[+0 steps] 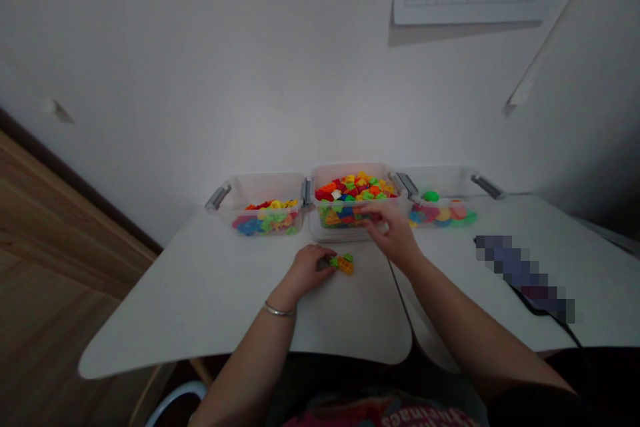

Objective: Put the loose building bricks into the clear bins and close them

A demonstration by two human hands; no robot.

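My left hand [309, 268] rests on the white table [200, 293] with its fingers curled onto a small cluster of joined green and orange bricks [343, 262]. My right hand [393, 230] is raised just in front of the middle clear bin [351, 200], which is piled with red, yellow, green and orange bricks. Its fingers are bent over the bin's near rim; I cannot make out whether they hold a brick. A thin bracelet sits on my left wrist.
A clear bin [260, 210] with a shallow layer of mixed bricks stands left of the middle one. Another clear bin [443, 203] on the right holds round coloured pieces. A dark cable [545, 310] runs across the right tabletop. A white wall stands close behind the bins.
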